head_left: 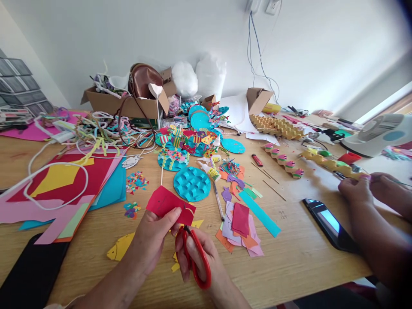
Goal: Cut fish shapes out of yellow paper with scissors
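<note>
Between the thumb and fingers of my left hand (156,227) is a piece of red paper (167,204) with faint drawn lines. My right hand (206,253) grips red-handled scissors (206,268), whose blades meet the paper's lower right edge. Below the wrists lies a yellow paper fish (119,247), partly covered by my left arm. Yellow scraps (175,267) show beside my right hand. Just beyond the red paper sits a round turquoise disc with raised paper waves (192,183).
A co-worker's hands (360,189) work on a yellow egg-carton strip (328,163) at right, above a phone (331,225). Paper scraps (241,219) and a pen (219,201) lie right of centre. Coloured sheets (96,171) and a black phone (35,270) occupy the left.
</note>
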Action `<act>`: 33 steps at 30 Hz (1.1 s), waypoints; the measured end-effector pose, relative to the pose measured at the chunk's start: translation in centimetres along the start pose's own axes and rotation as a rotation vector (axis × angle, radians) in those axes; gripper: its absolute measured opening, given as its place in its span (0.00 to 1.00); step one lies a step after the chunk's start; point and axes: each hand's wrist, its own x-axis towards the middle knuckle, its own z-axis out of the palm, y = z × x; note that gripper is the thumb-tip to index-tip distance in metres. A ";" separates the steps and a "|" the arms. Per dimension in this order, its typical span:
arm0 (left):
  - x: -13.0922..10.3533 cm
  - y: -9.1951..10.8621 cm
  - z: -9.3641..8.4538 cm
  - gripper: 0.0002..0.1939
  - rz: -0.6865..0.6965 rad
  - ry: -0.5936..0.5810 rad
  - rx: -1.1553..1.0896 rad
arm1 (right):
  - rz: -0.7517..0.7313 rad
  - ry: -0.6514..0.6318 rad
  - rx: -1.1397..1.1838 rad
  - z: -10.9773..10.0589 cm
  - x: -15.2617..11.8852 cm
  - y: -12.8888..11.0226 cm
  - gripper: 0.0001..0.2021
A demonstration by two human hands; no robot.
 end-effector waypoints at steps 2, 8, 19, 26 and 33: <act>0.0 -0.3 0.1 0.09 0.017 -0.003 -0.019 | 0.002 0.001 -0.002 0.0 0.0 0.0 0.25; -0.1 -0.9 0.3 0.08 0.023 -0.014 -0.037 | -0.037 0.037 -0.008 0.1 -0.1 0.2 0.25; -1.1 -1.8 1.3 0.14 -0.042 -0.004 -0.084 | -0.085 0.097 0.001 0.1 -0.4 1.1 0.23; -1.5 -2.1 1.7 0.17 -0.088 0.028 -0.081 | -0.157 0.090 0.049 0.2 -0.4 1.0 0.22; -1.4 -2.3 1.8 0.17 -0.061 0.036 -0.077 | -0.162 0.106 0.086 0.2 -0.5 1.0 0.21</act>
